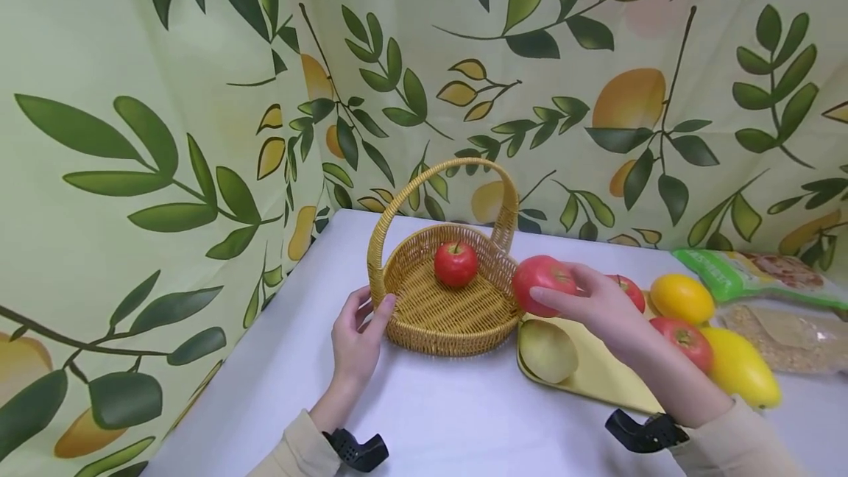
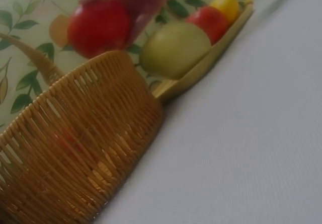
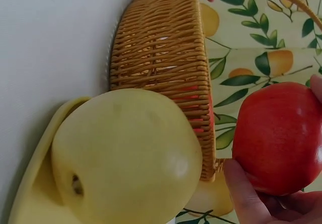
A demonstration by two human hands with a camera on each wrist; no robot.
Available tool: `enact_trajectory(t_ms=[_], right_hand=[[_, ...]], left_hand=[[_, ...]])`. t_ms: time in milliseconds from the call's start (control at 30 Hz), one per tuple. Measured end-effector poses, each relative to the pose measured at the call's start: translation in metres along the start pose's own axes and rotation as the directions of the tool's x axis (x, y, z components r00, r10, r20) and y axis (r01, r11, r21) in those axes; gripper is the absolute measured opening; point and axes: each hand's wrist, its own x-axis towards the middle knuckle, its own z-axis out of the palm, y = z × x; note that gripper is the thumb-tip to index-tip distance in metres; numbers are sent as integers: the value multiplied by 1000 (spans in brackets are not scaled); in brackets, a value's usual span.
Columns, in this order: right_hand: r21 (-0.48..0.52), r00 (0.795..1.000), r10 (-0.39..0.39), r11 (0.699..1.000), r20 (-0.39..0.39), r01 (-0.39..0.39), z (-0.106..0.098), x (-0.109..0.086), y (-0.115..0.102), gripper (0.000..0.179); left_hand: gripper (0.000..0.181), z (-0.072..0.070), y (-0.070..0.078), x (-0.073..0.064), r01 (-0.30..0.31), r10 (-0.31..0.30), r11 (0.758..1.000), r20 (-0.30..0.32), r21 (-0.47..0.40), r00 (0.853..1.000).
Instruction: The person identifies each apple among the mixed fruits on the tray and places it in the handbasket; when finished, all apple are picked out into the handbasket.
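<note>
Currently, the right hand (image 1: 599, 302) pinches a red apple (image 1: 542, 280), nearly round, above the right rim of the wicker basket (image 1: 450, 343); the left hand (image 1: 358, 336), thumb and fingers parted, grips the basket's left side. The basket stands upright, its handle (image 1: 377, 249) arching left to right; inside, another apple (image 1: 456, 265) points its stem upward.

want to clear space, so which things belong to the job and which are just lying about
Likely the job:
left hand
basket
apple inside
right hand
held apple
perhaps fruit on the tray

Apparently lying about:
green package
clear bag
</note>
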Motion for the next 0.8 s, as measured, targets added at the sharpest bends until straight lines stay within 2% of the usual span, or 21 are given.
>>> enact_trajectory(t_ms=[167,533,800], right_hand=[[-20,1000,-17,1000,-7,17,5,6,-15,101],[31,996,-83,996,41,82,19,25,-35,93],[58,996,-54,997,71,50,32,36,-42,96]], left_hand=[[35,0,3,0,4,-4,1000,5,-8,1000],[36,-2,4,4,7,-7,1000,-6,0,1000],[36,-2,0,-1,33,-33,999,-1,-9,999]])
